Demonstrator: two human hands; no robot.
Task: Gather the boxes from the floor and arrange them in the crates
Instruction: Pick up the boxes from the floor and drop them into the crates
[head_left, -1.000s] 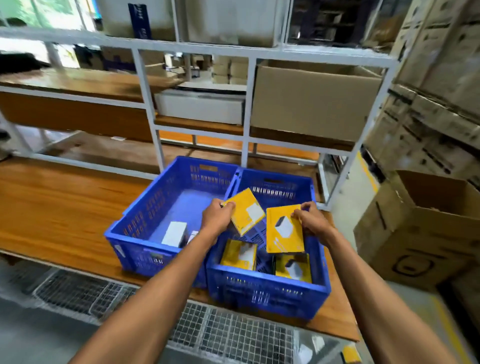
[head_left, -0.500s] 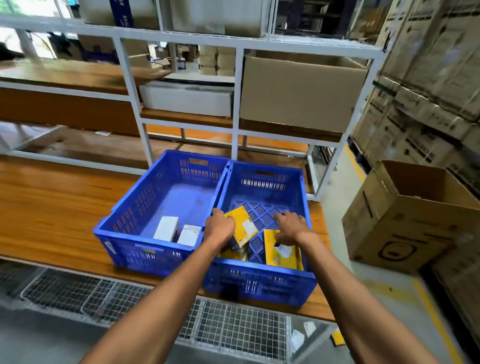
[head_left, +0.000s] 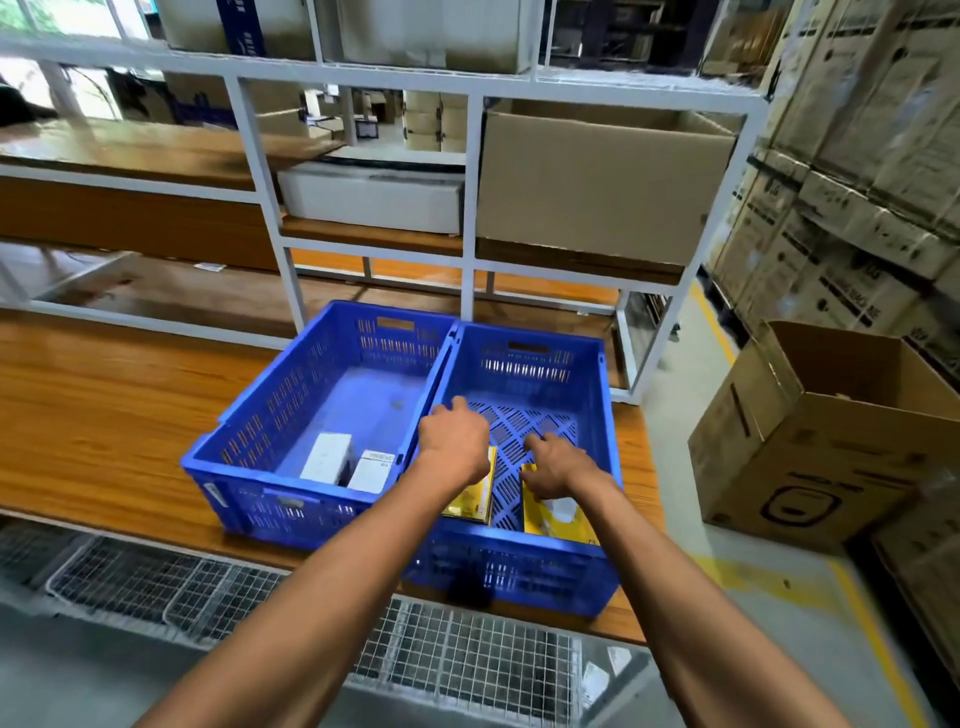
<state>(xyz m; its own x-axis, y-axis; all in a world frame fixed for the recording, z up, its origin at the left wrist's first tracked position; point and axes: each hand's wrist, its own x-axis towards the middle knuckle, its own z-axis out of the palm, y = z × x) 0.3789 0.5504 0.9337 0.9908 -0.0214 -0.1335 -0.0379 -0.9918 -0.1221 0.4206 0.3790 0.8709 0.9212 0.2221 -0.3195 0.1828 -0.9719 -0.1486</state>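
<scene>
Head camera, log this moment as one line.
left hand open over yellow boxes | right hand open | right crate | placing

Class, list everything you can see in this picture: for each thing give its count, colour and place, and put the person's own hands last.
crates: two, blue, side by side on the bench
yellow boxes: at least two, near end of the right crate
white boxes: two, near end of the left crate
bench: one, wooden, under the crates
rack: one, white, behind the crates
cartons: many, brown, on the rack and at right
left hand: over the left yellow box, grip unclear
right hand: over the right yellow box, grip unclear
</scene>
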